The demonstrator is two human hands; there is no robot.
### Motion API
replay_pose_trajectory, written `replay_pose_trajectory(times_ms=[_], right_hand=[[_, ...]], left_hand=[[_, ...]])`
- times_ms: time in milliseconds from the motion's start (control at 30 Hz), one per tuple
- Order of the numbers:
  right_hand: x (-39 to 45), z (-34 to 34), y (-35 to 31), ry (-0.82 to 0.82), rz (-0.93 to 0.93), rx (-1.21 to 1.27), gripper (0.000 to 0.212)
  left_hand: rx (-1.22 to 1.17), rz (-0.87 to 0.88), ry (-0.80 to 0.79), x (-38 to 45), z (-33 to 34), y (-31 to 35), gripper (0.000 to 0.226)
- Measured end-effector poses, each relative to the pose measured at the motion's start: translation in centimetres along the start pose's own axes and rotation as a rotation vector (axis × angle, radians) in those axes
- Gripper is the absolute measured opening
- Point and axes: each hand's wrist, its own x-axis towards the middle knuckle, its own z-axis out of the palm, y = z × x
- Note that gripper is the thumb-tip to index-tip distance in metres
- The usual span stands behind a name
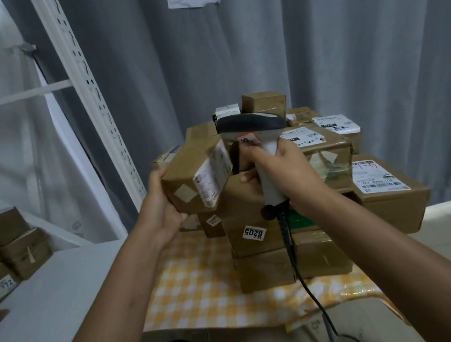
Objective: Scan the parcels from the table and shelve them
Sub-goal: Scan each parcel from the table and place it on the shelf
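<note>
Holding a small cardboard parcel [192, 186] above the desk [204, 281], the left hand [163, 207] has its fingers wrapped round the box's left end and underside, so the white shipping label [213, 175] on its right end is turned toward the scanner. The right hand [278, 170] has its fingers clenched round the grey handle of a corded barcode scanner [254, 136], whose dark head sits just above and to the right of that label, nearly touching the box. The parcel's long axis runs from near left to far right, label end nearest the scanner, so the next move likely needs only a slight tilt to bring the window square onto the barcode.

Counted: one scanner, one parcel in hand. The pile of parcels [317, 188] on the checked cloth holds roughly ten boxes; the exact number is hidden by overlap. On the white shelf [61, 276] at near left lie about five shelved boxes [15, 247].
</note>
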Motion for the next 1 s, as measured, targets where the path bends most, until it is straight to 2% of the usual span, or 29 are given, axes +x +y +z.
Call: replay_pose_trajectory(times_ms=[167,333,467,600,733,767,867,1000], right_hand=[[-0.9,2.6,1.5,-0.112,0.066,-0.019,0.013],[-1.7,6.5,5.1,-0.262,0.24,0.018,0.018],[-2.0,8.6,7.6,-0.301,0.254,-0.046,0.023],[-1.4,9.6,8.9,-0.297,0.177,-0.189,0.021],[-1.8,10.2,9.6,-0.298,0.131,-0.259,0.047],[-2.0,10.3,9.8,-0.305,0.122,-0.284,0.047],[-2.3,10.5,10.6,-0.344,0.122,-0.311,0.034],[-2.6,10.2,10.9,-0.346,0.146,-0.34,0.023]], left_hand=[[-0.352,-0.089,0.107,-3.0,-5.1,-4.3,0.053],[-0.442,-0.088,0.12,-5.4,-7.8,-6.7,0.062],[-0.357,-0.122,0.093,-6.1,-9.1,-7.6,0.052],[-0.186,-0.149,0.076,-6.1,-10.4,-7.4,0.041],[-0.031,-0.2,0.016,-6.4,-10.8,-7.1,0.045],[0.021,-0.197,0.002,-6.4,-10.7,-7.2,0.048],[0.147,-0.135,0.023,-6.2,-10.9,-8.2,0.059],[0.148,-0.133,0.079,-5.8,-11.9,-9.1,0.039]])
